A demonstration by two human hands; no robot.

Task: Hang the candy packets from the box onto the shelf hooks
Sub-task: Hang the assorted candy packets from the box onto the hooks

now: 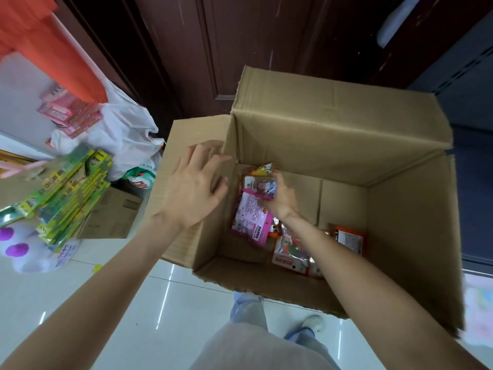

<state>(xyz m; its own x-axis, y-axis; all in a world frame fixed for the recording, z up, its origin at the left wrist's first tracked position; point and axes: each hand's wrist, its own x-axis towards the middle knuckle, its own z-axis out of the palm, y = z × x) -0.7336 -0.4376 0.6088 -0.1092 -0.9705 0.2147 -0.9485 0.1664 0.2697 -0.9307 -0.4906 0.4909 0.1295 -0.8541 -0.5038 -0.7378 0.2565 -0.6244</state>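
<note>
A large open cardboard box [344, 145] stands on the floor in front of me. My right hand [282, 198] reaches down into it and grips a small bunch of candy packets [260, 182] near the box's far left corner, with a pink packet [250, 220] hanging below them. More packets [292, 252] and an orange one [349, 237] lie on the box bottom. My left hand [193, 185] hovers with spread fingers over the box's left flap, holding nothing. No shelf hooks show clearly.
At the left hang green-and-yellow packets [66, 190] and pink ones [69, 113] on a display. A white plastic bag [125, 134], a smaller carton [114, 212] and a plush toy [24, 249] crowd the left floor. Dark wooden doors stand behind. My legs are below.
</note>
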